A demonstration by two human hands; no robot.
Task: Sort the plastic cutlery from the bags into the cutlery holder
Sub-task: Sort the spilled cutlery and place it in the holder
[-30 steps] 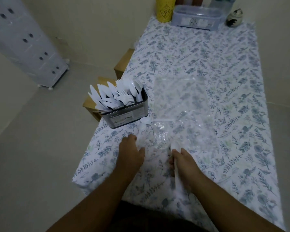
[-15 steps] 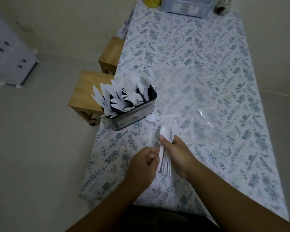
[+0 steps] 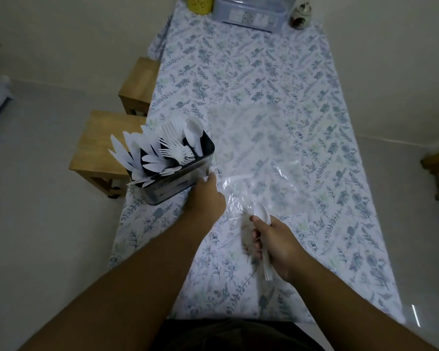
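The dark cutlery holder (image 3: 178, 182) stands near the table's left edge, with white knives (image 3: 134, 153), forks (image 3: 175, 148) and spoons (image 3: 194, 134) in separate compartments. My right hand (image 3: 274, 247) grips a bundle of white plastic spoons (image 3: 262, 216), bowls pointing away from me. My left hand (image 3: 204, 197) reaches to the holder's near right corner, its fingers over the bowl end of a loose spoon (image 3: 240, 176) whose handle shows on the clear plastic bags (image 3: 254, 148). The bags lie flat in the middle of the table.
The table (image 3: 340, 224) has a floral cloth. Two wooden stools (image 3: 102, 145) (image 3: 140, 82) stand along its left side. At the far end are a yellow container (image 3: 199, 3), a clear plastic box (image 3: 251, 13) and a small jar (image 3: 299, 20).
My right hand lifted the spoon bundle off the table and now holds it alone. My left hand let go of the bundle and moved forward to the loose spoon beside the holder.
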